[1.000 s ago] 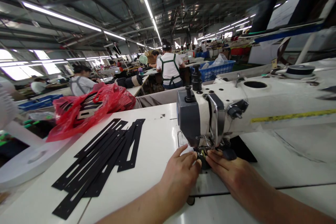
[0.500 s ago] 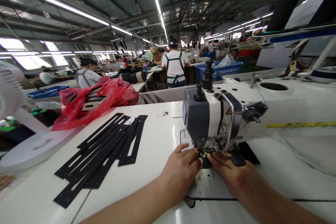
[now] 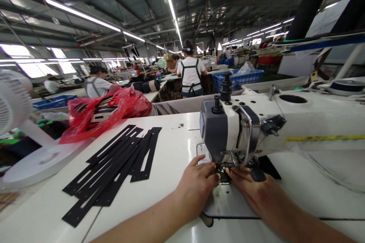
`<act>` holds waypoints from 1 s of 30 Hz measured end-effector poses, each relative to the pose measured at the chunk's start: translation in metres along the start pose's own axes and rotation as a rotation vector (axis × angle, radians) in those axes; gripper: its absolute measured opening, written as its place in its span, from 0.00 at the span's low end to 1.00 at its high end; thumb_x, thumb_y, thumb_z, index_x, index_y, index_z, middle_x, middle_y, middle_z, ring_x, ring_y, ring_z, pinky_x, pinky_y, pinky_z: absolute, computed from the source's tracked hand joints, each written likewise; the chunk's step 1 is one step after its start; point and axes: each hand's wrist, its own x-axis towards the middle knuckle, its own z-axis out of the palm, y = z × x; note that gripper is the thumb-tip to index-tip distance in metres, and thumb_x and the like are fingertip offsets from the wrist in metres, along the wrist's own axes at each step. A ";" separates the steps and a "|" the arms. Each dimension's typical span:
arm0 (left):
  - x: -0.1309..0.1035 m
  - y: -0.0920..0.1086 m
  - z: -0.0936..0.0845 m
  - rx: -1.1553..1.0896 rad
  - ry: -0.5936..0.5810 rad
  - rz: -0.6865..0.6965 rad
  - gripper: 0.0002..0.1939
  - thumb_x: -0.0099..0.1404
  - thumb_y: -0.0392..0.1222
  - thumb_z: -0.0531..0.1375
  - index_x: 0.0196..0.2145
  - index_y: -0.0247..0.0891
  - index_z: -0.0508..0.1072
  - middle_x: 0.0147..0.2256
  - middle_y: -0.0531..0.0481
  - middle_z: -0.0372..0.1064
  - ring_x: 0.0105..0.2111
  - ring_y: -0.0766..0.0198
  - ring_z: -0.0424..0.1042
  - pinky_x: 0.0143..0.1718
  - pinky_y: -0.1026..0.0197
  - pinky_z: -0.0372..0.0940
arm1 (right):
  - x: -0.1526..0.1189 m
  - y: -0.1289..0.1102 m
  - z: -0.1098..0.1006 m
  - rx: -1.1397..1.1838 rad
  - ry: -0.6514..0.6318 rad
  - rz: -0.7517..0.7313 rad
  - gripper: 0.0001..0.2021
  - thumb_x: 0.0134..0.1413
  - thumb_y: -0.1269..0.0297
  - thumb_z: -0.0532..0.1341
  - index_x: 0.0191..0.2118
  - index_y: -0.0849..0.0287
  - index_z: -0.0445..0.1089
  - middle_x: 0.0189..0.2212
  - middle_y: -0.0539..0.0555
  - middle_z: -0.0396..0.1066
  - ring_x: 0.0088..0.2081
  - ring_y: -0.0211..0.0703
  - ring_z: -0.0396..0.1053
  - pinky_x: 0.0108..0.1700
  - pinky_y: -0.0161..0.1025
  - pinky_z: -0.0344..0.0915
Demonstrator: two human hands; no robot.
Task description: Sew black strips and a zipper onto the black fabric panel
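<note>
A sewing machine stands over the white table, and both hands are at its needle area. My left hand lies left of the presser foot, fingers bent and pressed together on a small black piece beneath the needle. From the right, my right hand reaches to the same piece with its fingertips close to the foot. The fingers cover most of it. More black material shows behind my right hand; whether it is the same piece I cannot tell. Several flat black strips with cut-out slots lie overlapping to the left.
A red plastic bag with cut pieces sits at the table's far left edge, beside a white fan. Behind the machine are a blue crate and a person in an apron. Thread cones stand at upper right.
The view has shifted slightly. Both hands stay beside the needle in almost the same pose, and the black piece between them looks slightly different under the foot. The strips have not moved on the table.
</note>
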 end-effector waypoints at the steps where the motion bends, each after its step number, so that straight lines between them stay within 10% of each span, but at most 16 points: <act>1: 0.000 -0.001 0.000 -0.006 0.001 -0.003 0.08 0.65 0.33 0.53 0.34 0.37 0.71 0.35 0.50 0.72 0.39 0.63 0.71 0.55 0.52 0.54 | 0.000 0.000 0.000 0.001 0.003 0.002 0.20 0.63 0.75 0.42 0.36 0.62 0.72 0.31 0.54 0.75 0.32 0.40 0.74 0.34 0.34 0.72; 22: -0.002 -0.007 0.011 -0.066 0.069 -0.038 0.06 0.66 0.35 0.54 0.32 0.38 0.70 0.37 0.51 0.72 0.38 0.64 0.71 0.53 0.54 0.56 | -0.016 0.015 0.004 0.093 -0.129 0.102 0.12 0.61 0.69 0.48 0.42 0.59 0.68 0.40 0.57 0.72 0.41 0.43 0.71 0.43 0.39 0.69; 30: -0.001 0.031 -0.021 -0.105 0.042 0.074 0.15 0.66 0.42 0.54 0.48 0.32 0.67 0.44 0.40 0.69 0.45 0.57 0.68 0.53 0.51 0.60 | -0.050 -0.007 -0.033 -0.435 -0.088 0.000 0.18 0.51 0.81 0.44 0.34 0.64 0.71 0.32 0.60 0.72 0.33 0.51 0.69 0.36 0.48 0.67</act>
